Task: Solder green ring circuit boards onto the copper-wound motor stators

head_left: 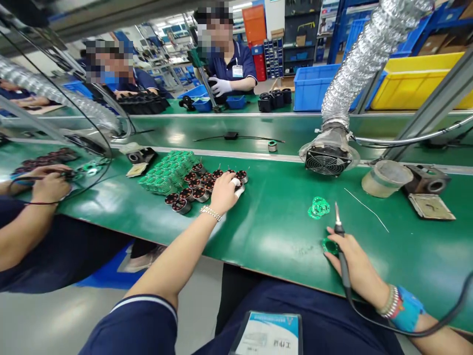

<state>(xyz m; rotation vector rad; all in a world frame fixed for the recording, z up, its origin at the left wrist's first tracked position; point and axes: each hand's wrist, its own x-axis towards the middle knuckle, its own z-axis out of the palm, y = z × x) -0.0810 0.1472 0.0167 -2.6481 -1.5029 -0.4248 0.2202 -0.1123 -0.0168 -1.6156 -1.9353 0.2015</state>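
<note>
My left hand (224, 193) reaches over a cluster of motor stators (200, 194) with copper windings. Its fingers, some in white finger covers, close around a stator (240, 186) at the cluster's right edge, which they partly hide. In my right hand (356, 261) is a soldering iron (339, 228), its tip pointing away from me. The same hand pinches a green ring-shaped circuit board (330, 246) between thumb and finger. A few more ring boards (318, 208) lie loosely just beyond it. Left of the stators stand stacked green boards (168, 170).
A fume fan (328, 161) hangs from a foil duct. At right are a round tub (386, 178), a soldering iron stand (426, 182) and a strand of solder wire (365, 209). A co-worker's hands (50, 185) work at far left. One stator (272, 146) sits beyond the rail.
</note>
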